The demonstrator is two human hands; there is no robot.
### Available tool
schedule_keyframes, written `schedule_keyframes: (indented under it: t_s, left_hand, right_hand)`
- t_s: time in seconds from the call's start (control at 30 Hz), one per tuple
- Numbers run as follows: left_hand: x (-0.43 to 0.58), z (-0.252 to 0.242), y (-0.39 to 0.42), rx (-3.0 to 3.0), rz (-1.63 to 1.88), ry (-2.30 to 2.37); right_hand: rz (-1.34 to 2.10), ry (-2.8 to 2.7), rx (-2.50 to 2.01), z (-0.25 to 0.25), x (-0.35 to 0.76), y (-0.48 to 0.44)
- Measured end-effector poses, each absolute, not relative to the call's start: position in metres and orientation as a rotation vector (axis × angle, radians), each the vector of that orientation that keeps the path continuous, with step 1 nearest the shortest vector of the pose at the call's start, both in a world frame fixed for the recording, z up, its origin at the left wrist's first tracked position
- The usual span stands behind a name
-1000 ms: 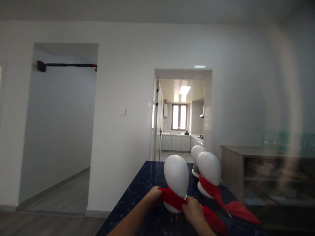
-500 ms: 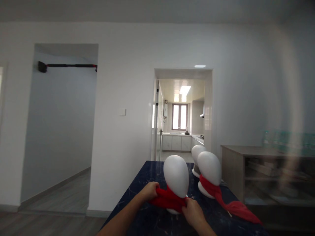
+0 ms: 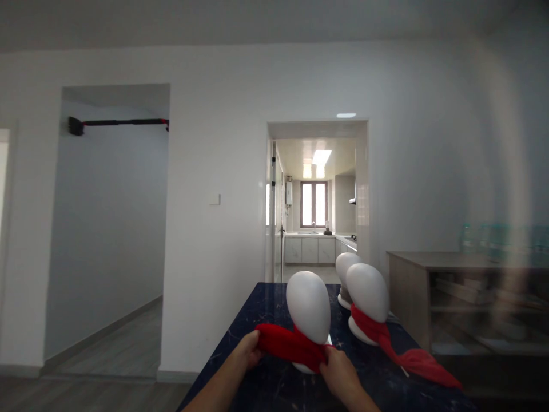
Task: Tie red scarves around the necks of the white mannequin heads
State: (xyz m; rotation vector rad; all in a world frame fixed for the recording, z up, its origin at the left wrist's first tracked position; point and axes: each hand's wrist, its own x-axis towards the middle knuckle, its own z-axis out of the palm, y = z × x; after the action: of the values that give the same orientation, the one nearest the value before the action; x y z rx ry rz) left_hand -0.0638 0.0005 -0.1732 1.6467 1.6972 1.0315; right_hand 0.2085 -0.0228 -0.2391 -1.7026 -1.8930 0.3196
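Note:
A white mannequin head [image 3: 307,306] stands upright at the near part of the dark blue marbled table [image 3: 268,303]. Around its neck goes a red scarf [image 3: 289,348], stretched out toward the left. My left hand [image 3: 251,349] is closed on the scarf's left part, a little away from the head. Close to the neck's right side, my right hand [image 3: 338,369] pinches the scarf too. The head's white base shows just below the cloth.
To the right, a second white mannequin head [image 3: 368,292] wears another red scarf [image 3: 422,366], its tail trailing across the table. Behind it stands a third white head [image 3: 346,268]. A wooden cabinet [image 3: 407,292] with green-tinted bottles is at the right; a kitchen doorway lies beyond.
My left hand has moved left and slightly down, drawing the scarf out wider. My right hand stays close to the neck. The view has shifted a little.

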Motion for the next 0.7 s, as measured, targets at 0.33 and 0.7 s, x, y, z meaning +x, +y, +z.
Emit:
schedule_keyframes:
  t_s: [0.33, 0.7]
  left_hand:
    - [-0.114, -0.139, 0.004, 2.060, 0.748, 1.786]
    - [-0.082, -0.177, -0.082, 1.706, 0.517, 1.307]
  right_hand:
    - [0.346, -1.871, -1.687, -0.239, 0.209, -0.023]
    - [0.691, -1.615, -1.247, -0.260, 0.210, 0.010]
